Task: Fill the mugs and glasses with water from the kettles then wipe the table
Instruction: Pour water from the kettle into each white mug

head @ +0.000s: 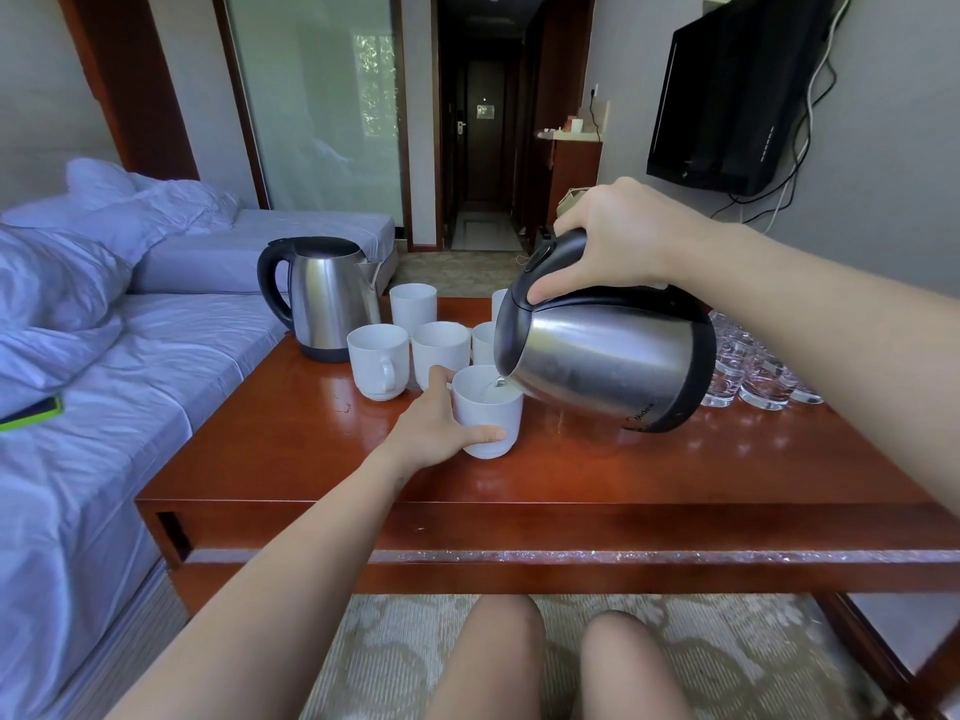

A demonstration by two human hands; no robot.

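Over table, Midea kettle pours into mug

Only one bit of lettering I can actually make out: "Midea", in dark letters on the steel kettle, low on its side, right next to the black base ring. It's slanted along with the kettle. That puts it well below the fingers of the right hand gripping the handle, at the opposite end of the body from them. The little plate on the door down the hall is too blurry to read.
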